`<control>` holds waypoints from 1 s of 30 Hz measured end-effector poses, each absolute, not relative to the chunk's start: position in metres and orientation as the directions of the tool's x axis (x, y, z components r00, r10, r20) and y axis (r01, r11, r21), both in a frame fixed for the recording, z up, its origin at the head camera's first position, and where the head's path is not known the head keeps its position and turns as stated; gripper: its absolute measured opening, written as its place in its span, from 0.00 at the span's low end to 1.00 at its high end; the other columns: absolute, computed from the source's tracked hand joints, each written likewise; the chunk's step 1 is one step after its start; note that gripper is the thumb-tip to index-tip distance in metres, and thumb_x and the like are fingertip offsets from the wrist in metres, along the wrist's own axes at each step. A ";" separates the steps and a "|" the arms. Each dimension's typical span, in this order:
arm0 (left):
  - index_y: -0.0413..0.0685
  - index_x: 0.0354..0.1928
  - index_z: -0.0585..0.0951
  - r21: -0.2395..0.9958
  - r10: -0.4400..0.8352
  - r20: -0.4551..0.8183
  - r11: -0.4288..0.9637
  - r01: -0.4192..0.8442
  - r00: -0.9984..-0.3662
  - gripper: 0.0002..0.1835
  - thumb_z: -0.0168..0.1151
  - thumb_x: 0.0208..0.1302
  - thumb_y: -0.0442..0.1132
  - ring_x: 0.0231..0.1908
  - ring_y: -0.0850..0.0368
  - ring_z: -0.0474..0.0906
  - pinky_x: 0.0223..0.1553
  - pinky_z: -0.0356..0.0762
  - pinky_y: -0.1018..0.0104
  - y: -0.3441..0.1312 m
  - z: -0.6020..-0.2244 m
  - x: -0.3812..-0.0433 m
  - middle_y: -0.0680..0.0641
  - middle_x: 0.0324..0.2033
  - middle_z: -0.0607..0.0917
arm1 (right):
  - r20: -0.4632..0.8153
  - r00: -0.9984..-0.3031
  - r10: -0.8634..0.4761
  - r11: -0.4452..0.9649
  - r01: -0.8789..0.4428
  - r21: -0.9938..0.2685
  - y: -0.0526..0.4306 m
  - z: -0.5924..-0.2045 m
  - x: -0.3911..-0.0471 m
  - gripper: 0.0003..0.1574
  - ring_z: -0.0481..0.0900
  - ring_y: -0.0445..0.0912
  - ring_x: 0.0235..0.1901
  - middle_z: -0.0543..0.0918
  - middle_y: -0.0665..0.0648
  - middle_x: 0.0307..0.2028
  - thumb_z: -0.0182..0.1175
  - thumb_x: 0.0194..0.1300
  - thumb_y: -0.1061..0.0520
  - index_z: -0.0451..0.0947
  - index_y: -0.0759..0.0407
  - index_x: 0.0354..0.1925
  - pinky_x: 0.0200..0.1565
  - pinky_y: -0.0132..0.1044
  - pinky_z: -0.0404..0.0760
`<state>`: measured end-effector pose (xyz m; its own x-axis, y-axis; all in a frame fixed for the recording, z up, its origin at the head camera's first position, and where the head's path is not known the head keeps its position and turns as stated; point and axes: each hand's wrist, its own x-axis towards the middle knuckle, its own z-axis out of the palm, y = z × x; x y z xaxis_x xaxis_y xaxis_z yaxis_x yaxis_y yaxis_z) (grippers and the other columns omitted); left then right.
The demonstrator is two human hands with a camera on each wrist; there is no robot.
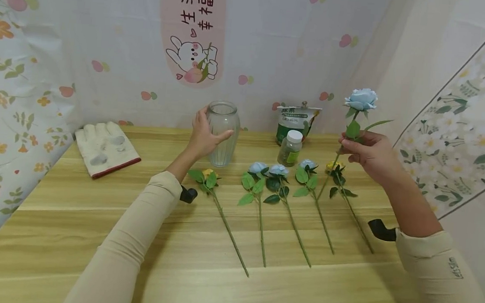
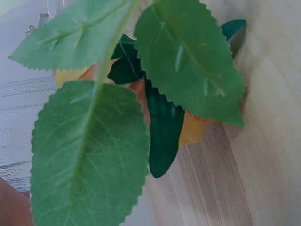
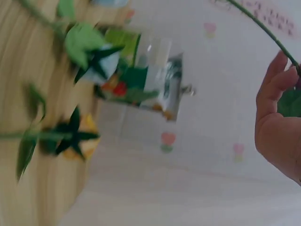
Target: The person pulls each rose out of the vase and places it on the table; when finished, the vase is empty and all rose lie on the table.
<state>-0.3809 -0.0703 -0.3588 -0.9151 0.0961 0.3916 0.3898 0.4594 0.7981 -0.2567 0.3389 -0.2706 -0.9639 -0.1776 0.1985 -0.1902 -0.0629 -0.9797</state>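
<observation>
My left hand [image 1: 205, 137] grips a clear ribbed glass vase [image 1: 225, 145] from its left side, thumb across the front and fingers behind the neck. The vase stands upright at the back of the table. My right hand [image 1: 371, 153] pinches the stem of a light blue artificial rose [image 1: 361, 99] just below its leaves, holding the bloom up above the table at right. In the right wrist view the thin stem [image 3: 263, 27] runs out from the fingers. Close leaves [image 2: 89, 150] of a yellow rose fill the left wrist view, partly hiding the vase.
Lying in a row are a yellow rose [image 1: 226, 216], three blue roses [image 1: 293, 213] and another yellow rose [image 1: 350, 206]. Behind them stand a lidded jar [image 1: 290, 148] and a clipped green-and-white pouch [image 1: 296, 123]. A white work glove [image 1: 105, 146] lies at far left.
</observation>
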 end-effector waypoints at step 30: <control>0.45 0.75 0.48 0.801 0.101 0.396 0.447 0.397 -0.913 0.55 0.72 0.56 0.56 0.70 0.42 0.49 0.66 0.57 0.40 -0.073 -0.357 -0.378 0.39 0.70 0.56 | -0.434 -0.901 -0.003 0.443 0.388 -0.809 0.472 -0.373 -0.292 0.54 0.77 0.26 0.36 0.39 0.73 0.75 0.62 0.69 0.54 0.40 0.73 0.75 0.51 0.32 0.80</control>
<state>-0.3776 -0.0734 -0.3574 -0.9126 0.1013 0.3961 0.3974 0.4475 0.8011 -0.2924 0.4719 -0.3732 -0.9010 -0.0035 -0.4338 0.3876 0.4425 -0.8087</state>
